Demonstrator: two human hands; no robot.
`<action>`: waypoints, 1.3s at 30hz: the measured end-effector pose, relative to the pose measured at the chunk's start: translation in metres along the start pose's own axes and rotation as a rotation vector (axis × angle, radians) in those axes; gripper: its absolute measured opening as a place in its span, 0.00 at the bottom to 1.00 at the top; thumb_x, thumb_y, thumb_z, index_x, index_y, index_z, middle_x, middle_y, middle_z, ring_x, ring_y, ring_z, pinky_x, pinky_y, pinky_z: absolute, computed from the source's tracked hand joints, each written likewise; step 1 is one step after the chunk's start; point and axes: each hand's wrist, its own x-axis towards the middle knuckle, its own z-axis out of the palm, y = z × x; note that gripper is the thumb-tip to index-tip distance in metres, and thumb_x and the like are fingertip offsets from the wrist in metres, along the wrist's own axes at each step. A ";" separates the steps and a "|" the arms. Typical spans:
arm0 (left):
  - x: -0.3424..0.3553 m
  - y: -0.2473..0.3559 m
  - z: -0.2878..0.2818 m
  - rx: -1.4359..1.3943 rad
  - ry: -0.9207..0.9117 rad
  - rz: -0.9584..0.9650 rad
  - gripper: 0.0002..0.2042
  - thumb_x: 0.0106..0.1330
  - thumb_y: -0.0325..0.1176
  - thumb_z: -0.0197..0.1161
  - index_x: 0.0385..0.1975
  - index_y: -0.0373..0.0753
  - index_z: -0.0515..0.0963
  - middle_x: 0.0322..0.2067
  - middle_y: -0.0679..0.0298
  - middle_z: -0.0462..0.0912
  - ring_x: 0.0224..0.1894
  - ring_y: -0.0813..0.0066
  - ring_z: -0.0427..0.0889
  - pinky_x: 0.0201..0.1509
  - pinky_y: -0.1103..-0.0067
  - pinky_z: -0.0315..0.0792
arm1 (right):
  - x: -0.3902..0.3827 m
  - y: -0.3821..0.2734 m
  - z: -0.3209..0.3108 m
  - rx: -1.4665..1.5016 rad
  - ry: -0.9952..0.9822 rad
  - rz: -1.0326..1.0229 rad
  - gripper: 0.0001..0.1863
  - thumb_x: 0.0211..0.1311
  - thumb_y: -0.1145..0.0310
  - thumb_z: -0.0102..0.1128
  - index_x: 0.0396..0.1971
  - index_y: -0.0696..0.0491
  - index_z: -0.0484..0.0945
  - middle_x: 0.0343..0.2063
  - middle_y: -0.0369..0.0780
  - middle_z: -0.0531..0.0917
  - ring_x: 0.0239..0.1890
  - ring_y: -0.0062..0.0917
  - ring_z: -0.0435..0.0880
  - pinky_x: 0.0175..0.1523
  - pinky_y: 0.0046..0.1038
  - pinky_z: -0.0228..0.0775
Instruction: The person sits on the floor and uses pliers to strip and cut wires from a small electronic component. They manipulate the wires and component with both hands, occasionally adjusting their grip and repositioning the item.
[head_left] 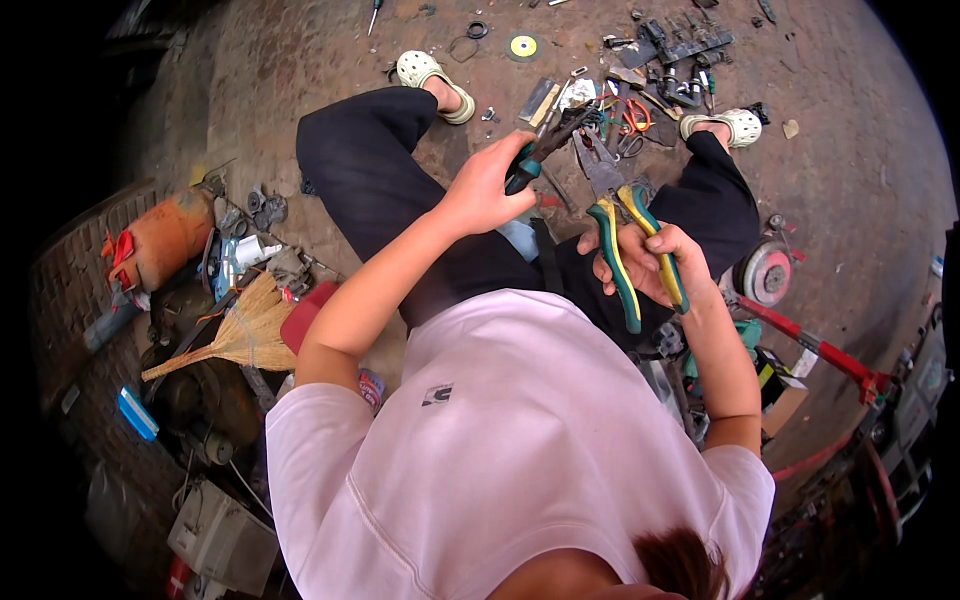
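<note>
Seated low with legs spread, I grip a dark tool with a black and teal handle (522,172) in my left hand (480,185), its dark jaws pointing up and right. My right hand (645,262) holds large pliers with green and yellow handles (632,220), handles spread and metal jaws (598,165) pointing away from me. The two tools are apart. Beyond them, between my feet, hand tools lie piled, including orange-handled pliers (636,117) and a metal bar with black fittings (690,55).
At left are an orange cylinder (160,240), a straw broom (240,330) and assorted parts. A red metal bar (820,350) and a round disc (768,272) lie at right. A yellow-labelled disc (522,47) rests on the brick floor (840,180).
</note>
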 end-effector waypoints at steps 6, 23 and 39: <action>0.004 -0.019 -0.003 -0.017 -0.005 0.145 0.28 0.48 0.27 0.61 0.54 0.33 0.67 0.44 0.48 0.76 0.48 0.50 0.76 0.52 0.69 0.70 | 0.002 0.022 0.010 0.224 -0.062 -0.110 0.15 0.49 0.60 0.54 0.14 0.55 0.68 0.37 0.40 0.64 0.29 0.21 0.62 0.31 0.20 0.58; 0.000 0.019 -0.029 0.033 -0.161 0.095 0.26 0.47 0.26 0.59 0.52 0.31 0.70 0.44 0.52 0.78 0.46 0.54 0.78 0.52 0.71 0.71 | -0.015 0.004 0.018 -1.322 0.283 -0.403 0.08 0.44 0.71 0.57 0.17 0.60 0.76 0.30 0.44 0.74 0.23 0.33 0.72 0.33 0.28 0.66; -0.002 0.019 -0.028 -1.555 -0.872 -0.558 0.30 0.42 0.40 0.60 0.45 0.26 0.68 0.27 0.58 0.73 0.27 0.66 0.75 0.33 0.69 0.71 | -0.020 -0.081 -0.019 -2.588 0.224 -0.525 0.12 0.36 0.65 0.70 0.19 0.55 0.77 0.36 0.41 0.70 0.36 0.32 0.74 0.39 0.31 0.72</action>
